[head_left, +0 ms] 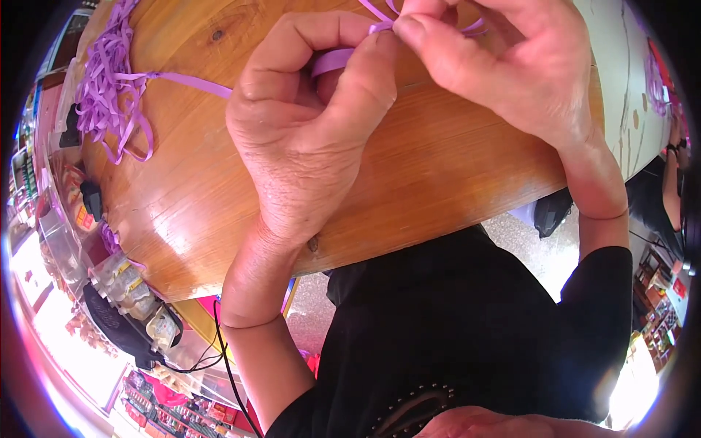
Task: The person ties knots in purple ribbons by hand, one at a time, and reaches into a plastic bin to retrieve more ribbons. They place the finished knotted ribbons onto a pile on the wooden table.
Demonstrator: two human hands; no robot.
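The thumb and index finger of the left hand [307, 146] pinch a narrow purple ribbon [381, 27], and the right hand [518, 87] meets them there, its thumb tip just beside the left one. It too seems to grip the ribbon, though the upper edge of the view crops part of its fingers. Small loops rise beyond the pinched tips; whether they make a finished knot or loose turns I cannot tell. Inside the curl of the left fingers, a band of ribbon [332, 63] lies across a folded finger.

From the outer side of the left hand a strand [193, 83] runs leftward to a tangled heap [109, 84], well apart from the fingertips. The work looks partway along: some looping appears done, but both hands are on it and no finished piece hangs free of them. Securing the pinched part seems left, and the heap suggests much ribbon is unworked; the strand's link to the pinched part is hidden behind the hand.

Below the fingers spreads the wooden table [445, 160]; far beyond the right hand, more purple ribbon [655, 84] lies by a pale surface [619, 102]
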